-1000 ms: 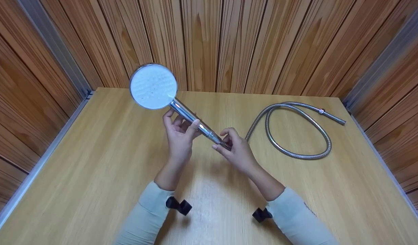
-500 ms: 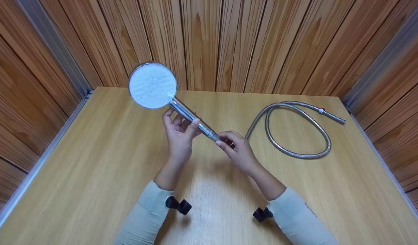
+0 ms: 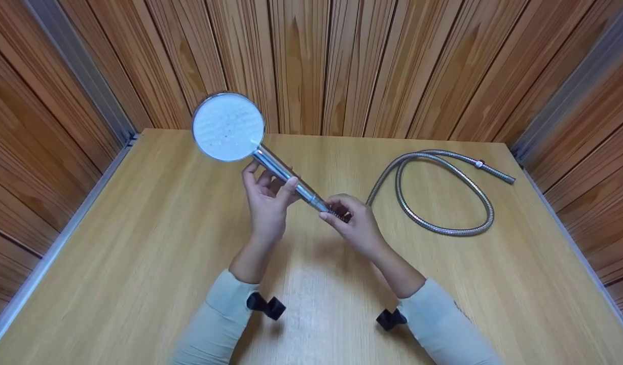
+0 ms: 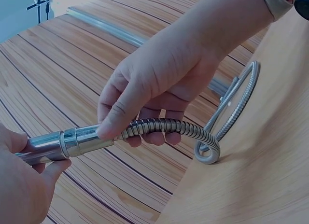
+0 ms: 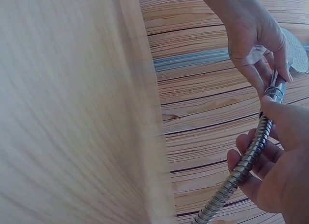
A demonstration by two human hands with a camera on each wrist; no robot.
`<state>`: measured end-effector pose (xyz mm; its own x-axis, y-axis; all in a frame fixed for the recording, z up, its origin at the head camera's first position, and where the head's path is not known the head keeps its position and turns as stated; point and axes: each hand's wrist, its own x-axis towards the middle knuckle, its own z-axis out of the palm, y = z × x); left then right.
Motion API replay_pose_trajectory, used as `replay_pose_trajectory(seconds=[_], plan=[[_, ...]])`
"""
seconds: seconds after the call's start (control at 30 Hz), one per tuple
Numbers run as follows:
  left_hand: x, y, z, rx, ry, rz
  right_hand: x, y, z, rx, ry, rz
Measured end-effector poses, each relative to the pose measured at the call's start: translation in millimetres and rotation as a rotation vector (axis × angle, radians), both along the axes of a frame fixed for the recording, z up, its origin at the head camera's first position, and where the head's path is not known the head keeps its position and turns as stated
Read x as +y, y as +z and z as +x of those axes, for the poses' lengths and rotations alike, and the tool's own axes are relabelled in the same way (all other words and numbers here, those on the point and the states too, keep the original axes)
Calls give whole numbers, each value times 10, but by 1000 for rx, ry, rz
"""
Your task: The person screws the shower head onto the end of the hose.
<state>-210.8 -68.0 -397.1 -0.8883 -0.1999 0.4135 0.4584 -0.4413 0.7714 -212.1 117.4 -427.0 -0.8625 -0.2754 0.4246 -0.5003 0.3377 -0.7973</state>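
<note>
Two hands (image 3: 311, 210) hold unlabelled shower head (image 3: 228, 126), hose (image 3: 443, 192).

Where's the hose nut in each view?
Head: hose nut at centre, pinched by the right hand.
Left wrist: lower left, under the right thumb.
Right wrist: upper right, above the hose.
Shared landmark: the left hand on the handle.
</note>
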Motion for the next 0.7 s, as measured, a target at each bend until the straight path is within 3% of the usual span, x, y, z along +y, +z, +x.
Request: replay_pose_trajectory(seconds=[0.37, 0.7], plan=[[8, 0, 1, -5, 5, -5, 3, 20, 24, -40, -1, -2], [13, -5, -6, -6, 17, 1, 10, 2, 19, 19, -3, 8]])
